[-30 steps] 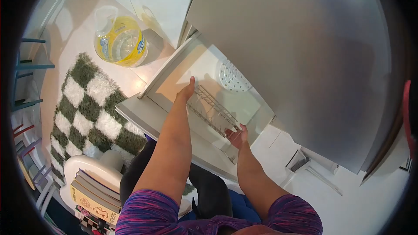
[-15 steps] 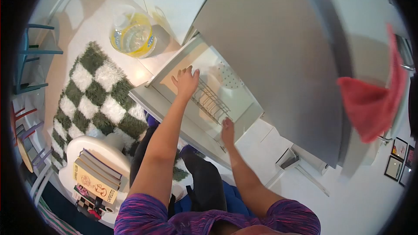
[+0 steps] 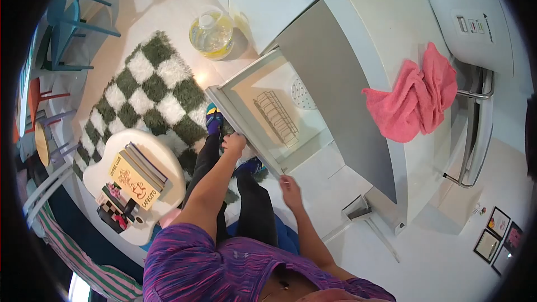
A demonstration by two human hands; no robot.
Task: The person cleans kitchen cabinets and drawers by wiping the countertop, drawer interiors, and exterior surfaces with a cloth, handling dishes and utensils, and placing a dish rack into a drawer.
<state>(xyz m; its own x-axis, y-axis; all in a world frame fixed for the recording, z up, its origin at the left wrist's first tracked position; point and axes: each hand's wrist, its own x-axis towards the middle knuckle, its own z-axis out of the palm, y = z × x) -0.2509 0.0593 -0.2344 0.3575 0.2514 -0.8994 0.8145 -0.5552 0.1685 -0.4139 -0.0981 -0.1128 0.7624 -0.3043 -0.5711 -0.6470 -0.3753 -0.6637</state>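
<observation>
A pulled-out drawer stands in front of me below a grey cabinet face. On its floor lies a wire rack, with a white perforated disc beside it towards the back. My left hand is at the outer side of the drawer front, its fingers curled; whether they grip the edge is hidden. Close to the drawer's near right corner is my right hand, fingers loosely bent and nothing visible in them. Neither hand touches the rack.
A large clear jug stands on the floor beyond the drawer. A green and white rug and a white stool carrying books are at left. At right are a pink cloth and a dustpan.
Both hands have come out of the drawer, away from the wire rack, to its front edge. The view has shifted and shows more of the counter.
</observation>
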